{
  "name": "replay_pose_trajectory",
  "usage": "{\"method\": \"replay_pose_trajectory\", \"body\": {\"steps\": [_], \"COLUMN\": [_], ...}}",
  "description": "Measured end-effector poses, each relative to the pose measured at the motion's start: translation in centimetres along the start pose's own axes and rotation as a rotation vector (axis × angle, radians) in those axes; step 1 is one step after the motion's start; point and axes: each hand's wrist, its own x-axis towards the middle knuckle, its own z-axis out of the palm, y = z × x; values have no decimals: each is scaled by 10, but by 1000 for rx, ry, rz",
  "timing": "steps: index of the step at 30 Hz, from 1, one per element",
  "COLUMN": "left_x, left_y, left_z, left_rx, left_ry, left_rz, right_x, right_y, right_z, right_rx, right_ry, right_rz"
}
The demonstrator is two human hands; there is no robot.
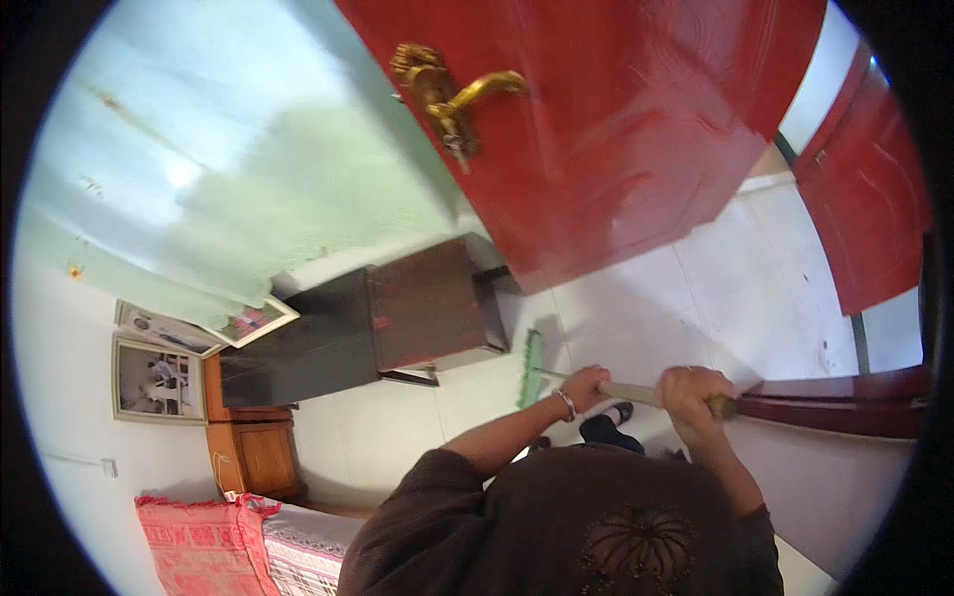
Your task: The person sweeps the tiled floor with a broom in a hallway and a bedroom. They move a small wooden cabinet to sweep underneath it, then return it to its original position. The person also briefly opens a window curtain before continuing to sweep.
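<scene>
A long-handled broom with a green head rests on the pale tiled floor. Its light-coloured handle slants back towards my body. My left hand, with a bracelet at the wrist, is closed around the lower part of the handle. Higher up, near the handle's end, my right hand grips it too. The broom head lies beyond my left hand, close to a dark low cabinet. One of my dark shoes shows below the handle.
A red door with a brass lever handle stands ahead. Framed pictures sit by a wooden cabinet at left. A bed with a red fringed cloth is at lower left. Pale curtains hang behind.
</scene>
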Motion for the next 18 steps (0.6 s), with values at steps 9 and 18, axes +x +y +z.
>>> {"method": "replay_pose_trajectory", "body": {"steps": [9, 18], "left_x": [117, 163], "left_y": [-21, 77], "left_z": [112, 30], "left_rx": [-113, -99], "left_ry": [29, 192], "left_rz": [223, 426], "right_x": [-28, 32], "right_y": [45, 10], "right_z": [-91, -64], "right_rx": [-308, -1079], "right_ry": [2, -526], "right_rz": [159, 83]}}
